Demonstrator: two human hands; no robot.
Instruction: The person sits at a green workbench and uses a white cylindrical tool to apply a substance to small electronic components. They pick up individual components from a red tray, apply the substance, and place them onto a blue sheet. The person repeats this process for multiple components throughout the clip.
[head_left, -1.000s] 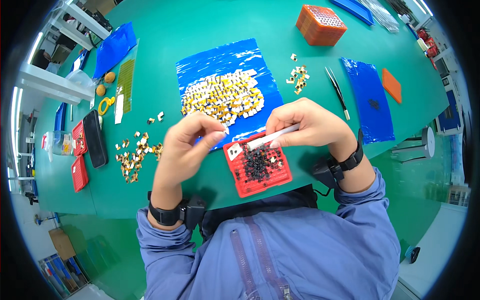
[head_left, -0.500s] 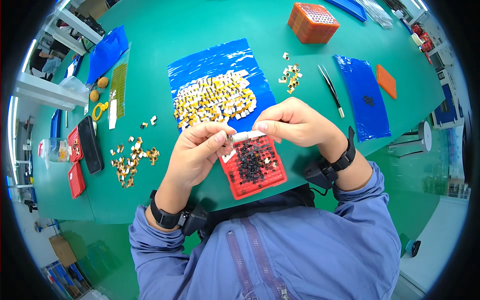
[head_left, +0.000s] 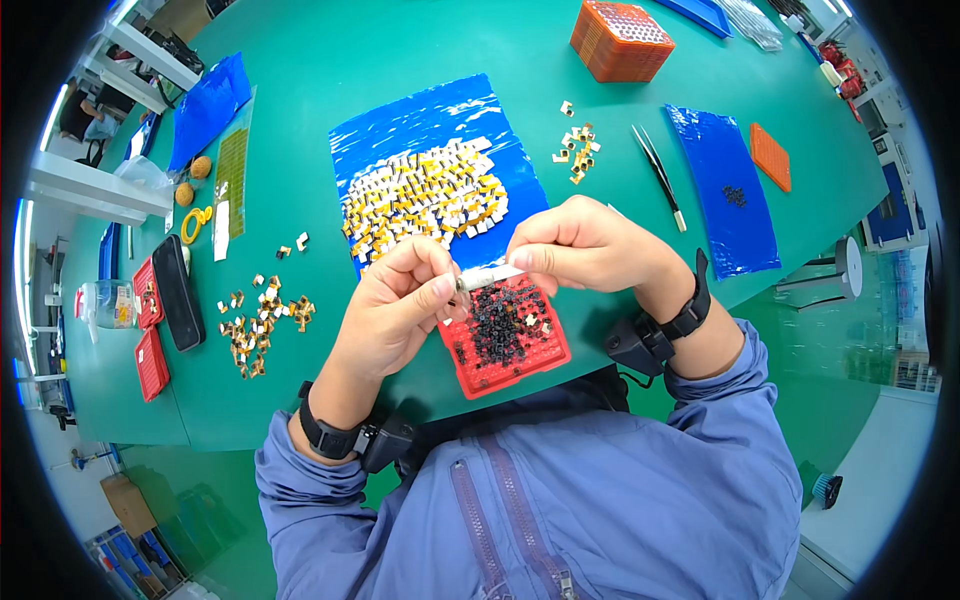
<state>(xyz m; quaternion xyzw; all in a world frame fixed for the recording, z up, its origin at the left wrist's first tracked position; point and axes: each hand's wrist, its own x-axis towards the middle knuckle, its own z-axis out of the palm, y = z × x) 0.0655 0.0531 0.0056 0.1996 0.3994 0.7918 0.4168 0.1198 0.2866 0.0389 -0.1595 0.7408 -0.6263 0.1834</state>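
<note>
White strip: small pale piece, pinched between both our hands just above the red grid tray, over the tray's upper edge.
Strip axis: runs roughly left-right, slightly raised toward the right; one end goes into each hand.
Left hand: closed, thumb and forefinger pinching the strip's left end; something tiny at the fingertips, too small for us to tell what.
Right hand: closed, fingertips pinching the strip's right end, knuckles up.
Nearer hand: neither, we read it as shared; both are touching the strip, with only a short span of it showing between the two pinches.
Tray: red, gridded, partly filled with small black parts; sits at the near table edge, directly below the hands, touching neither as far as we can tell.
Blue sheet: beyond the hands, carries a dense pile of white-and-gold tabs.
Loose tabs, left: scattered cluster, well apart from the left hand.
Loose tabs, right: small cluster beyond the right hand.
Tweezers: lying on the green table, just right of that cluster, nobody holding them.
Orange grid block: far side, well apart.
</note>
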